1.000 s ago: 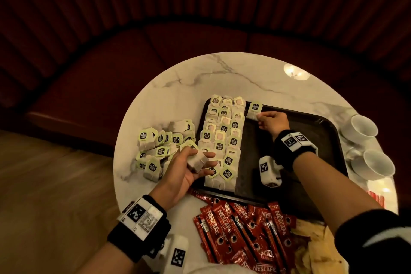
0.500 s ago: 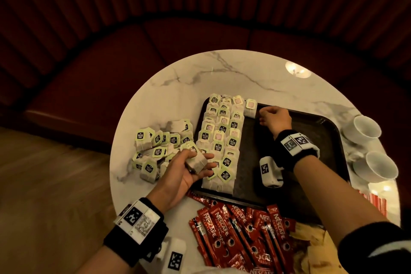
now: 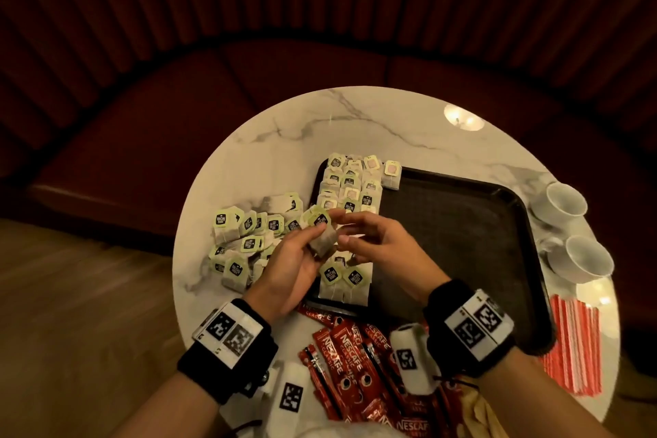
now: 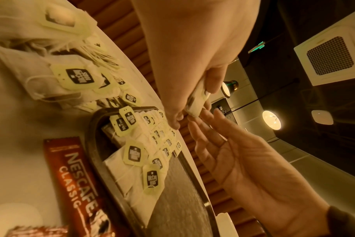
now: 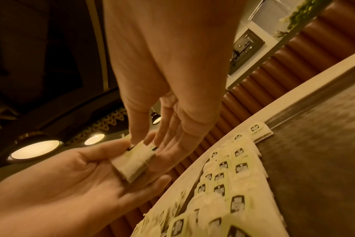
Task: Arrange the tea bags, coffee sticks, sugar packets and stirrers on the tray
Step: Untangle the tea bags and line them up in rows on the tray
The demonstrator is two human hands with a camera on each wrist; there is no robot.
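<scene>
tray on marble table, seemingly.

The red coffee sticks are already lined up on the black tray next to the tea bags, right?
Not quite. The red coffee sticks are not on the black tray yet; the head view shows them lying in a loose pile on the marble table, just off the tray's near edge. Only the tea bags are lined up on the tray.

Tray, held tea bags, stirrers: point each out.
tray (image 3: 462, 224), head view, bare dark floor.
held tea bags (image 5: 134, 162), right wrist view, white paper face of the small stack.
stirrers (image 3: 572, 341), head view, middle of the red-striped bundle.
</scene>
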